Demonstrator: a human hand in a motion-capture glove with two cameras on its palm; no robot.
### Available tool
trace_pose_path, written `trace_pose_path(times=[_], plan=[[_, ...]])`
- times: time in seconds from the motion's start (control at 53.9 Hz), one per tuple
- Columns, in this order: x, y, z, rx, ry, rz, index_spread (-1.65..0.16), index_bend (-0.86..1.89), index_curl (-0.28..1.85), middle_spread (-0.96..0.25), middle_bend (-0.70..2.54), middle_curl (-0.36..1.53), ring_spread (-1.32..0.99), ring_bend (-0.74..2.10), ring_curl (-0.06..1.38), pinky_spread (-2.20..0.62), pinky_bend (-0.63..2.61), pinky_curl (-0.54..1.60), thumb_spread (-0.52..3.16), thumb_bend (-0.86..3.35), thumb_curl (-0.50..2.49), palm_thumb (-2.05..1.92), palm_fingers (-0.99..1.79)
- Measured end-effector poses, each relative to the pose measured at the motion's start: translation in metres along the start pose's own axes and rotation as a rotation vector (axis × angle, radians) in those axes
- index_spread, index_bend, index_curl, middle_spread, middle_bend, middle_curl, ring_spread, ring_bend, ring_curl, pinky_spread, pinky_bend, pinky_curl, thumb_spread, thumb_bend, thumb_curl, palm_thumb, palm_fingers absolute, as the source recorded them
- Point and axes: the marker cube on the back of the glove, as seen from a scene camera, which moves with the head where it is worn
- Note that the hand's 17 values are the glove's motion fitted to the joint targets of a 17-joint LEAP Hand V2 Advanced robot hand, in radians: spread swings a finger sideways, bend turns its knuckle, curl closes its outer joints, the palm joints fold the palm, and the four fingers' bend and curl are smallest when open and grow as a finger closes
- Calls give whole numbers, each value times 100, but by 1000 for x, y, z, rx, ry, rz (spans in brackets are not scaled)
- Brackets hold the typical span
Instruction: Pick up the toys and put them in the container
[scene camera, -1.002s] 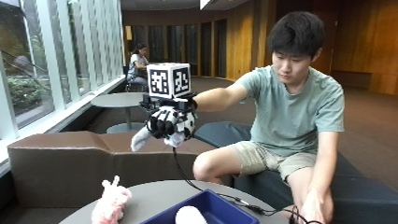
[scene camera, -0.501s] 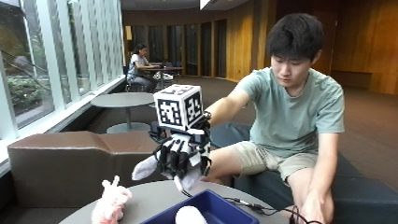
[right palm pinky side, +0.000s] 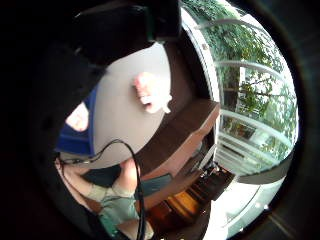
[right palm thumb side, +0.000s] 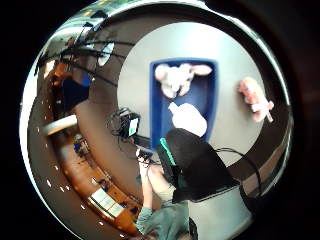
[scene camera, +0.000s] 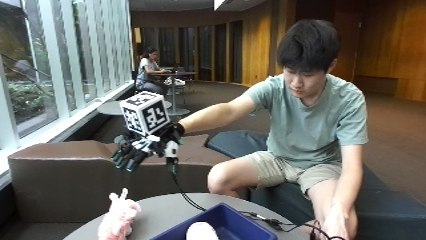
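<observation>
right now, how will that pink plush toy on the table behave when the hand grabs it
The pink plush toy looks soft and fuzzy, so it will probably squash and flop. It seems light. Its limp ear suggests it won't roll, though it may topple if nudged.

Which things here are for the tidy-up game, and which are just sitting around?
For the job:
- pink toy on the table, not put away yet
- blue container
- two pale toys already inside it
- gloved right hand, holding nothing

Just lying about:
- round table
- brown bench
- black cable
</observation>
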Motion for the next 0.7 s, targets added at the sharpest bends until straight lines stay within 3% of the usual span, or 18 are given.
trace_pose_path(times=[0.148,0.297,0.519,0.705], plan=[[82,-25,16,27,-15,79,-27,11,47,-12,13,45,-1,15,50,8,100,36,123,-2,52,0,-23],[140,-55,70,51,-12,138,-27,8,39,-12,13,40,0,18,47,8,100,36,126,-1,47,2,-21],[188,-94,208,-87,-117,210,-25,6,30,-11,15,37,-1,25,48,6,104,36,125,-2,42,3,-16],[188,-110,261,-130,-41,238,-22,2,21,-5,19,36,-2,35,50,4,105,37,119,-2,40,3,-12]])
